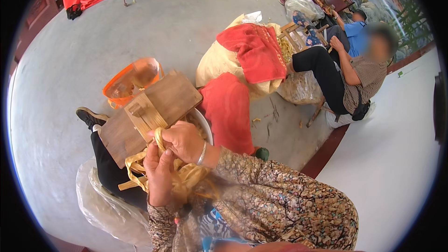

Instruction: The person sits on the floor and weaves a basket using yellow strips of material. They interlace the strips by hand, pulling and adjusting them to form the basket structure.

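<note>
Both my hands are closed on a pale yellow plaited strand [159, 139], which looks like dried plant fibre and loops up between them. My left hand [158, 175] pinches it from below, thumb up. Higher and to the right, my right hand [185, 141], with a bangle at the wrist, grips its upper part with bent fingers. Loose flat yellow strips [189, 179] hang under the hands and lie over my lap. Just beyond my fingers is a wooden board [170, 94] with a raised wooden block [143, 113] across it. The fingertips are partly hidden by the strand.
A white basin [206, 128] sits beneath the board. Past it stands an orange tub [122, 84]. A red cloth [226, 112] covers my knee; another red towel [254, 49] lies on a cream sack [214, 65]. A seated person [357, 74] is at the right.
</note>
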`<act>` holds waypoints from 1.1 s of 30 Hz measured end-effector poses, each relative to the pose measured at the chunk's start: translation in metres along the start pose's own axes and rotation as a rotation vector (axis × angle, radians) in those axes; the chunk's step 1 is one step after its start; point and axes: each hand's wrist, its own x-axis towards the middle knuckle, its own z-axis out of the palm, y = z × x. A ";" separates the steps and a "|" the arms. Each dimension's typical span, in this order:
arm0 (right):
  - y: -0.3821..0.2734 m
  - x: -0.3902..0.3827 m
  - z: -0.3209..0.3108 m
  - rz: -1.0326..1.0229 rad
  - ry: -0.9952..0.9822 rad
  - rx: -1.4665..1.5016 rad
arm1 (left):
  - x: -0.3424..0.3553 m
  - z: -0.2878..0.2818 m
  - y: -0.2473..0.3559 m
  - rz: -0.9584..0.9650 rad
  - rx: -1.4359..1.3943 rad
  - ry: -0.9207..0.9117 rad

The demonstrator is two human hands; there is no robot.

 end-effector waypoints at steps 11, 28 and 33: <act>0.025 -0.013 0.010 -0.237 0.021 -0.123 | -0.006 -0.029 -0.010 0.603 1.446 0.105; 0.024 -0.015 0.027 -0.052 0.091 0.439 | 0.006 -0.013 -0.007 0.282 1.139 0.147; 0.021 -0.006 0.027 -0.222 0.218 0.218 | 0.019 -0.029 -0.030 -0.097 0.095 0.138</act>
